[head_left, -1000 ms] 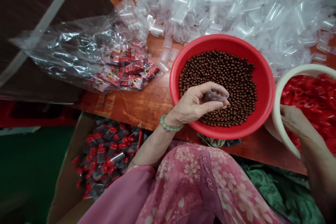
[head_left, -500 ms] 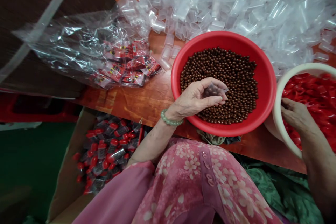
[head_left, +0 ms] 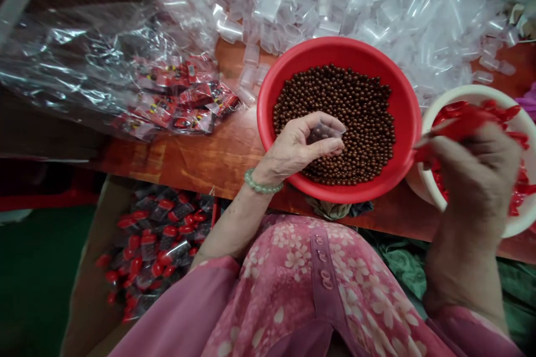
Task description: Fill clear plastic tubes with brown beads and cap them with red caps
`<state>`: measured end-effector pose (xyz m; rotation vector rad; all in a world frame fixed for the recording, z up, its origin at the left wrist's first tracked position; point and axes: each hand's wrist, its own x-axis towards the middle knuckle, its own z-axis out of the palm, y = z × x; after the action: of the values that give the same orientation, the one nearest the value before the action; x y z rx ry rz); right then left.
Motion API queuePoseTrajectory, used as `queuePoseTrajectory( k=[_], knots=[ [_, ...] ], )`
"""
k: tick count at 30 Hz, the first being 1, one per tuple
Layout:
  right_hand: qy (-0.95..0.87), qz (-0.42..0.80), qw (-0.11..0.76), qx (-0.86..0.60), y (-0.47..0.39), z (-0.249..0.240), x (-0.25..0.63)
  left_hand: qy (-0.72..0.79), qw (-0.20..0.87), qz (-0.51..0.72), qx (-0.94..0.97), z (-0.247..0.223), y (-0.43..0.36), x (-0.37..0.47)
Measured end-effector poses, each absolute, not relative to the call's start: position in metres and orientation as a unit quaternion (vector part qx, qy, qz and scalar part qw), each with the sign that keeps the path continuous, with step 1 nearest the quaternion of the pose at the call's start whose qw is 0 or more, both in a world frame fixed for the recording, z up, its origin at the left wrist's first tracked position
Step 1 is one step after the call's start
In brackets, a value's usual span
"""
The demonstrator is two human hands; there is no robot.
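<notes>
My left hand (head_left: pixel 295 145), with a green bead bracelet at the wrist, is closed around a small clear plastic container (head_left: pixel 322 132) with dark brown balls inside. It hovers over a red basin (head_left: pixel 402 95) of shiny brown balls (head_left: pixel 347 100). My right hand (head_left: pixel 481 167), smeared by motion, is above the near left rim of a white bucket (head_left: pixel 431 117). Between its fingers is a red plastic cap (head_left: pixel 464 122), its outline blurred. More red plastic pieces (head_left: pixel 519 184) fill the bucket.
Clear empty containers (head_left: pixel 355 0) are heaped along the back of the wooden table (head_left: pixel 188 162). A clear bag (head_left: pixel 75 67) with red packets (head_left: pixel 192 95) lies at the left. Below the table edge, a cardboard box (head_left: pixel 90 268) holds filled containers with red caps (head_left: pixel 157 245).
My right hand has come up out of the white bucket and moved left with a red cap. My left hand keeps its place over the basin. The whole view has shifted slightly.
</notes>
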<state>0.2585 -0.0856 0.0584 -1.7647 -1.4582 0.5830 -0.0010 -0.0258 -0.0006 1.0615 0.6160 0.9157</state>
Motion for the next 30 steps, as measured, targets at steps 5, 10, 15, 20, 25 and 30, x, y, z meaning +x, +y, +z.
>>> queuePoseTrajectory(
  k=[5, 10, 15, 20, 25, 30],
  knots=[
    [-0.713, 0.373, 0.263, -0.532, -0.062, 0.046, 0.209, 0.289, 0.679, 0.447, 0.506, -0.005, -0.024, -0.001],
    [-0.765, 0.343, 0.213, -0.502, -0.054, 0.036, 0.193, 0.295, 0.652, 0.466, 0.52, -0.008, -0.022, -0.003],
    [-0.793, 0.333, 0.194, -0.472, -0.051, 0.032, 0.185, 0.327, 0.604, 0.472, 0.552, -0.004, -0.026, -0.003],
    [-0.778, 0.342, 0.211, -0.483, -0.054, 0.026, 0.189, 0.341, 0.568, 0.497, 0.56, -0.004, -0.027, -0.001],
    [-0.641, 0.396, 0.375, -0.54, -0.062, 0.019, 0.19, 0.359, 0.598, 0.5, 0.513, -0.005, -0.026, -0.001],
    [-0.592, 0.348, 0.452, -0.569, -0.062, 0.021, 0.179, 0.329, 0.639, 0.457, 0.524, -0.004, -0.024, -0.001]
  ],
)
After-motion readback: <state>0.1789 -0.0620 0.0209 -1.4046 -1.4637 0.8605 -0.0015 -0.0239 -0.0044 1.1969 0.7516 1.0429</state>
